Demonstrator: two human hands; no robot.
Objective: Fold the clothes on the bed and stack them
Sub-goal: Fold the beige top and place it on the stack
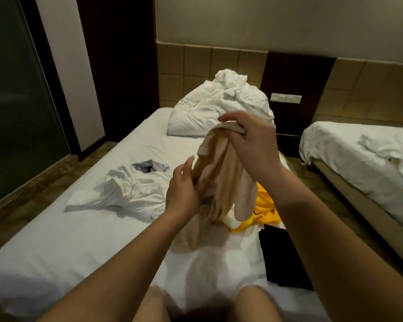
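A beige garment [221, 173] hangs above the white bed [68, 240], its lower end bunched on the sheet. My right hand [249, 145] grips its top edge, lifted high. My left hand [184, 189] touches its left side lower down, fingers mostly straight, thumb against the cloth. A crumpled white garment [128, 189] lies to the left, with a grey and blue piece [149, 167] behind it. A yellow garment [265, 212] lies to the right behind the beige one. A folded black garment [282, 256] sits flat near the bed's right edge.
A heap of white duvet and pillows [219, 108] fills the head of the bed. A second bed [363, 159] stands to the right across a narrow floor gap. My bare knees [254, 305] are at the bottom of the view. A dark glass door [14, 112] is at left.
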